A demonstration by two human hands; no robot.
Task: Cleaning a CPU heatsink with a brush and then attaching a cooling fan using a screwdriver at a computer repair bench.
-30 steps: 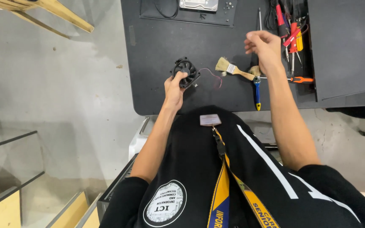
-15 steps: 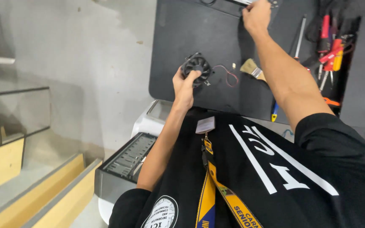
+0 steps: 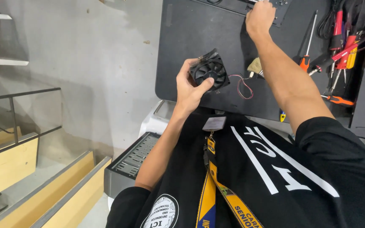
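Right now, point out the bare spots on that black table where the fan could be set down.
The black table is bare along its left part, between its left edge and the small black square fan held in the left hand. Another free strip lies between both hands. The right side is crowded with red- and orange-handled screwdrivers; the right hand reaches the far edge.

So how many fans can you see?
1. The small black fan is in the left hand, held up over the black table. Others may be hidden.
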